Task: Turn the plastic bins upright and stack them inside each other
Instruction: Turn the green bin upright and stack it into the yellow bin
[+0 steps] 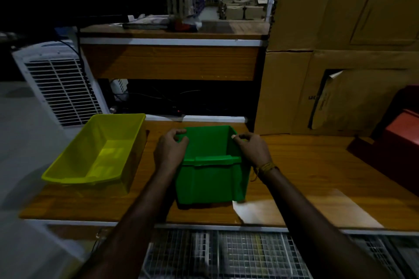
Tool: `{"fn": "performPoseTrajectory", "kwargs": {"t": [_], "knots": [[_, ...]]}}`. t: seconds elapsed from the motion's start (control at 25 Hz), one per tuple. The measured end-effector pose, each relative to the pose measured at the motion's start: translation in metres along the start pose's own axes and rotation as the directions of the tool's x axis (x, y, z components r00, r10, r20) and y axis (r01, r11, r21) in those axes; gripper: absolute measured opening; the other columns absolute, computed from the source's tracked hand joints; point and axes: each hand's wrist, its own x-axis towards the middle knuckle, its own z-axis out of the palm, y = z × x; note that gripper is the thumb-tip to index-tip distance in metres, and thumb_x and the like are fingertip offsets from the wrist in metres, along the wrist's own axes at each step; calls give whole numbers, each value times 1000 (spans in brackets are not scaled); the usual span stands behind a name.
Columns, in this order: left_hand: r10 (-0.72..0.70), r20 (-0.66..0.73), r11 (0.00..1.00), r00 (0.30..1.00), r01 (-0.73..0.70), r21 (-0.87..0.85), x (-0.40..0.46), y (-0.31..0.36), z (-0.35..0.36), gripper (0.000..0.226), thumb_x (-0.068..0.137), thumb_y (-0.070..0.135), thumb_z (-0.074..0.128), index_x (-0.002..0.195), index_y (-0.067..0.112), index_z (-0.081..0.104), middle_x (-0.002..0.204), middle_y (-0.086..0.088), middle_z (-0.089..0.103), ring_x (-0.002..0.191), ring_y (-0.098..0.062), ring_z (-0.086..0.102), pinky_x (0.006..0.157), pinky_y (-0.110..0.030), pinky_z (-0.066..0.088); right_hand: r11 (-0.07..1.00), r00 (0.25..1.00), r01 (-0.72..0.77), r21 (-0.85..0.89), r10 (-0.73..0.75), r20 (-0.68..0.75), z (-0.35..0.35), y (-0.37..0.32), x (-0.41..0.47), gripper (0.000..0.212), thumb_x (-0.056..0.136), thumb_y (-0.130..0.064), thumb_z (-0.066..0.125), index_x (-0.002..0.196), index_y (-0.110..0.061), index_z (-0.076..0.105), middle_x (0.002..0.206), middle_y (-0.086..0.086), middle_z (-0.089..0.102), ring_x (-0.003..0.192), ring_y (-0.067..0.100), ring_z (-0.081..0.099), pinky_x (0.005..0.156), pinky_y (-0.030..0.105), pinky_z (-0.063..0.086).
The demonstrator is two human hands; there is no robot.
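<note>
A green plastic bin point(209, 179) stands upright in the middle of the wooden table point(306, 172), its open mouth facing up. My left hand point(170, 148) grips the bin's left rim and my right hand point(252, 148) grips its right rim, fingers curled over the edges. To the left, a longer yellow plastic bin point(99, 149) also sits upright and empty, partly overhanging the table's left edge. The two bins stand apart, with a narrow strip of table between them.
A red box point(399, 142) sits at the table's right end. Cardboard boxes point(340, 52) rise behind on the right. A wooden desk point(172, 61) stands beyond the table, a white air cooler point(59, 88) to its left. Wire mesh point(238, 256) lies below the near edge.
</note>
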Motion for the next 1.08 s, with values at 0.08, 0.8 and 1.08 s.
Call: {"fn": "performPoseTrajectory", "kwargs": {"t": [0.08, 0.8, 1.08], "knots": [[-26, 0, 999, 1000, 26, 33, -3, -5, 9, 27, 88, 25, 63, 115, 27, 66, 113, -8, 68, 79, -22, 65, 69, -34, 52, 1000, 1000, 1, -5, -1, 13, 5, 11, 2, 36, 92, -32, 62, 116, -5, 68, 114, 17, 70, 95, 27, 67, 66, 24, 45], [-97, -172, 971, 980, 131, 200, -40, -32, 73, 17, 81, 24, 68, 95, 32, 73, 115, -5, 70, 105, -29, 63, 83, -32, 50, 999, 1000, 3, 54, -3, 2, 36, 71, 7, 22, 91, -30, 58, 112, -28, 66, 132, 11, 52, 125, 30, 45, 100, 41, 43], [47, -212, 987, 976, -12, 162, -3, -18, 5, 18, 78, 36, 64, 94, 36, 72, 117, -6, 66, 108, -30, 60, 90, -42, 51, 988, 984, 80, 130, -58, -169, 57, -2, -4, 17, 89, -35, 57, 104, -35, 65, 129, 8, 51, 123, 27, 43, 99, 46, 47]]}}
